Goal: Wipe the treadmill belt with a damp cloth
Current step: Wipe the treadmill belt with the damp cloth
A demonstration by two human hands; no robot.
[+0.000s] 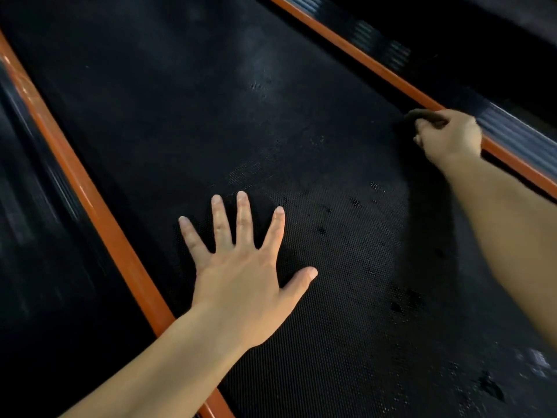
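Treadmill belt [211, 116] is running lengthwise from lower right to upper left between two orange rails [90, 197]. Left hand [244, 285] is lying spread flat at lower centre; right hand [449, 137] is gripping one dark cloth [422, 114] at the right edge.

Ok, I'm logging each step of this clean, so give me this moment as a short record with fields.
left hand: flat on the belt, fingers spread, beside the left strip
right hand: grips the cloth at the belt's right edge
cloth: dark, bunched, mostly hidden by the fingers
belt: black, textured
spots: dark marks on the near right part of the belt
left strip: orange, runs along the belt
right strip: orange, next to the cloth
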